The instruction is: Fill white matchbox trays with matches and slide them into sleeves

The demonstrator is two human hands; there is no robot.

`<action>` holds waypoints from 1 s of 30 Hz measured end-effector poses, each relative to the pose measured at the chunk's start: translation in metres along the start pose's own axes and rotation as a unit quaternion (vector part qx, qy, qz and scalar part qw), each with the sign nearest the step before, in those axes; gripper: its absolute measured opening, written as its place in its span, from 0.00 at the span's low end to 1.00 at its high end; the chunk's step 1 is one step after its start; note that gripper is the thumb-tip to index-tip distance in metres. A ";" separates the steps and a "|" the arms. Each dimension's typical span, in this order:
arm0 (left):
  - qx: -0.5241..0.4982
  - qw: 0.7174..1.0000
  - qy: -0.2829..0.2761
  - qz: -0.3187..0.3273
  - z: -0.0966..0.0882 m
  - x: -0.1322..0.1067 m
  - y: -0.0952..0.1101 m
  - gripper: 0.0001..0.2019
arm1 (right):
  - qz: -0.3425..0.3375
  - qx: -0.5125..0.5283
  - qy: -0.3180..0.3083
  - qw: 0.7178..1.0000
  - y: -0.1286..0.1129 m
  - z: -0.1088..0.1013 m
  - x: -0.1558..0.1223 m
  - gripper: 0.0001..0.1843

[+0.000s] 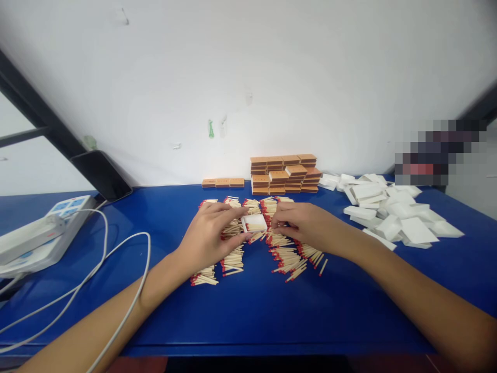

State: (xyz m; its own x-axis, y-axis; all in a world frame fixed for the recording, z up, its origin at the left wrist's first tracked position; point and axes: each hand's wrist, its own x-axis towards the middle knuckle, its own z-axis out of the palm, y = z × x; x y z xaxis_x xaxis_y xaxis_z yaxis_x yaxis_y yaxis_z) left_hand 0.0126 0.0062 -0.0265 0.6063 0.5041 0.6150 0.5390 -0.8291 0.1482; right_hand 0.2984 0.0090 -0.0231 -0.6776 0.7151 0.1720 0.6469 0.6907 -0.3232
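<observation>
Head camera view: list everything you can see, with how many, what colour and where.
matches: many, pale sticks with red heads, spread mid-table under the hands
white tray: one, white, between the two hands
stacked matchboxes: many, orange-brown, back of table by the wall
matchbox row: three, orange-brown, left of the stack
loose trays: a pile, white, right side of table
phone: one, black, leaning on the wall at left
power strip: one, white and blue, far left
cables: at least two, white, left side
table: one, blue
left hand: pinches the tray's left side
right hand: fingers on matches beside the tray
</observation>
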 end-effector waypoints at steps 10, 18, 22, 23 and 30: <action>-0.003 1.000 0.004 0.002 0.000 0.001 0.001 0.23 | 0.061 0.010 -0.030 0.998 -0.009 -0.002 -0.003 0.10; 0.014 1.000 -0.003 0.000 0.001 0.000 0.001 0.23 | 0.087 -0.015 0.046 0.995 -0.007 -0.020 -0.010 0.10; 0.003 1.000 -0.002 0.006 0.004 -0.002 0.007 0.25 | 0.047 0.015 0.087 0.995 -0.024 -0.015 -0.006 0.09; 0.000 1.000 -0.002 0.008 0.005 -0.002 0.008 0.25 | 0.039 0.014 0.091 0.995 -0.028 -0.013 -0.005 0.08; -0.009 1.000 0.002 0.019 0.006 -0.002 0.010 0.25 | 0.023 -0.019 0.094 0.995 -0.043 -0.001 0.000 0.05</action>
State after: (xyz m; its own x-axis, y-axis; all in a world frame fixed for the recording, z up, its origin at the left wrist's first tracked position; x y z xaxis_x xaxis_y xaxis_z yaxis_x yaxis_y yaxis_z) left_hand 0.0201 -0.0022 -0.0307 0.6239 0.4715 0.6233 0.5058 -0.8516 0.1380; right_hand 0.2707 -0.0212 -0.0084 -0.5722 0.7510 0.3296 0.6910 0.6579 -0.2994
